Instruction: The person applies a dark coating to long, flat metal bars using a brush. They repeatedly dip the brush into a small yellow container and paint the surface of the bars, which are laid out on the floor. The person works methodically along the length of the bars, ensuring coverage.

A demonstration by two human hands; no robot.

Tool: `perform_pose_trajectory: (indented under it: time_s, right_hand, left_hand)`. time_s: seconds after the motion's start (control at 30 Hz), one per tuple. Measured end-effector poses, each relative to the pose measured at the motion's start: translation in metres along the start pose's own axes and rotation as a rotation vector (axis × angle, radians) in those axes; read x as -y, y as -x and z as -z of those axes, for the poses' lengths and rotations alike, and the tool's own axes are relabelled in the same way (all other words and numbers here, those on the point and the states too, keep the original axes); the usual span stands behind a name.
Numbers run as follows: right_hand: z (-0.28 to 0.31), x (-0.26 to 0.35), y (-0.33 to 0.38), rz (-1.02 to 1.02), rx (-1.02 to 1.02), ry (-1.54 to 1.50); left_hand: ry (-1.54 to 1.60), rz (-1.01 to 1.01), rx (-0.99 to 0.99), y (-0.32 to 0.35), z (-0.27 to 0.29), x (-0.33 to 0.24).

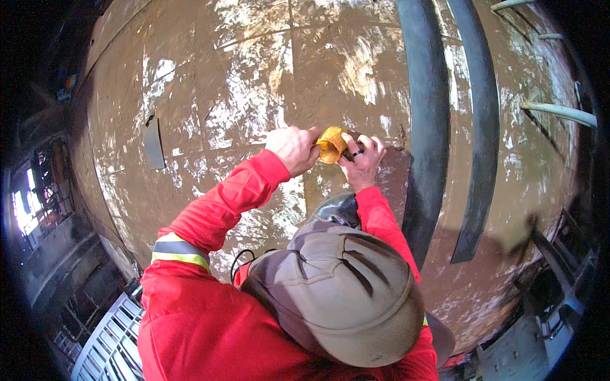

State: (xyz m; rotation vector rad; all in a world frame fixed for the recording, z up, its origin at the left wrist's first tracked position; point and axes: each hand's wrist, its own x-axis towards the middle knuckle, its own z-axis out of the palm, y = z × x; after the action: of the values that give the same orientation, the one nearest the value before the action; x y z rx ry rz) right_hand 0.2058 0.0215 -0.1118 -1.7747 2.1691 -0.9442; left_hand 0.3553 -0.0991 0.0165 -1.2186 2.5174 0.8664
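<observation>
head view: you are looking down over a co-worker's back. your own hands are out of view, so i cannot tell whether they are spread or closed. the co-worker's red top [203, 324] fills the area around seven o'clock, with a silver and yellow-green band [180, 248] on the left sleeve. a grey-brown cap [337, 292] covers the head, between five and six o'clock. a shiny black rounded thing [338, 207] shows just beyond it.

near the middle, toward one o'clock, is a hollow yellow roll [333, 141], held between two bare hands. the co-worker's left hand [293, 148], at twelve o'clock, has its fingers curled and pinches the roll's left edge. the co-worker's right hand [363, 159], at two o'clock, grips the roll's right side between thumb and bent fingers; a black ring [358, 153] circles one finger.

behind them spreads a brown, white-smeared surface [210, 101]. two long dark strips [427, 127] run down it around two o'clock. a small grey plate [153, 145] lies against it between nine and ten.
</observation>
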Motion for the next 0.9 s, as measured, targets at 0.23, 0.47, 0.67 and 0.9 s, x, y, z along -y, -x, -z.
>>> perform_pose_trajectory:
  time_s: [0.23, 0.47, 0.67, 0.9]
  right_hand:
    - [-0.003, -0.004, 0.001, 0.017, -0.07, -0.007]
    - [0.001, -0.005, -0.002, -0.032, -0.064, -0.023]
    - [-0.002, 0.005, -0.001, -0.089, -0.051, -0.05]
    - [0.001, 0.003, 0.002, -0.12, -0.055, -0.05]
  left_hand:
    - [0.301, 0.224, -0.019, 0.007, -0.03, 0.005]
    - [0.667, 0.336, -0.171, 0.02, -0.064, 0.007]
    - [0.844, 0.375, -0.091, 0.04, -0.051, 0.027]
    - [1.103, 0.392, -0.006, 0.053, -0.055, 0.048]
